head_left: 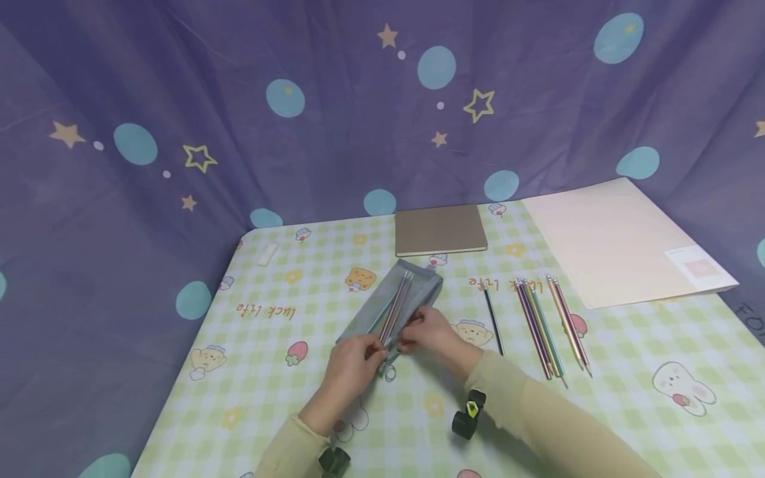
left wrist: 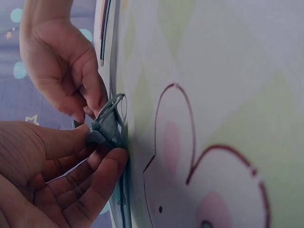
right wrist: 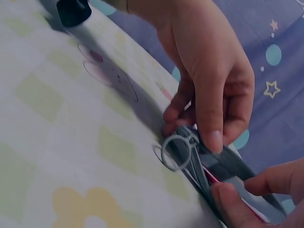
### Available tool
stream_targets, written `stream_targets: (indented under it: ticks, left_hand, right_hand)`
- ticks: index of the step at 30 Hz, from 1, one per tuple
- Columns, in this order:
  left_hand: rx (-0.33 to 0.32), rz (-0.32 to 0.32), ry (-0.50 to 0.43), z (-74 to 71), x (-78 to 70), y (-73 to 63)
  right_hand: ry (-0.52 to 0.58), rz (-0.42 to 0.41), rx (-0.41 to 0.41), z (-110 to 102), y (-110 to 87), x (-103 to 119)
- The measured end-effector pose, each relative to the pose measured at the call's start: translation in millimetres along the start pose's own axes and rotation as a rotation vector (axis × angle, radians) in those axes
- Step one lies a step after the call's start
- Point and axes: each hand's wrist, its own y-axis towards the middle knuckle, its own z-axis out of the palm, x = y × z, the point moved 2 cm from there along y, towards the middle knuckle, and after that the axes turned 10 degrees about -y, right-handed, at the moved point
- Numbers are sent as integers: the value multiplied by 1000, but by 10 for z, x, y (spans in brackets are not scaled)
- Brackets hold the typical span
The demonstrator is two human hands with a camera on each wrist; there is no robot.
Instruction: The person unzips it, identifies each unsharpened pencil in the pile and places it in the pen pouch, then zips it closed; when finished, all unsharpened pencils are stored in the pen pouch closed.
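Head view: both hands' fingers (head_left: 382, 348) curl, pinching the pencil case (head_left: 391, 305) end.

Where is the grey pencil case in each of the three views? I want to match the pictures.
Head view: the grey pencil case lies at the table's centre, its near end between both hands.
Left wrist view: only its bunched end shows, left of centre, pinched by the left hand.
Right wrist view: its end is at lower right, under the left hand's thumb.
Shared landmark: the ring pull at that end.
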Motion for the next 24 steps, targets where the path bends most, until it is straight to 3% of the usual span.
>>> stream_targets:
  ticks: [7, 11, 15, 19, 24]
  left_hand:
    - [-6, 27, 21, -1, -14, -1]
    - [-12, 34, 25, 1, -9, -2]
    - [-19, 30, 18, 15, 6, 3]
    - [-23, 14, 2, 9, 12, 10]
    - [-22, -16, -28, -1, 16, 19]
  right_hand:
    - [88, 22, 193, 89, -46, -70]
    - [142, 27, 241, 111, -48, -78]
    - [97, 23, 245, 67, -103, -90]
    - [97, -23, 262, -98, -235, -116]
    - [180, -55, 272, -480, -444, -193]
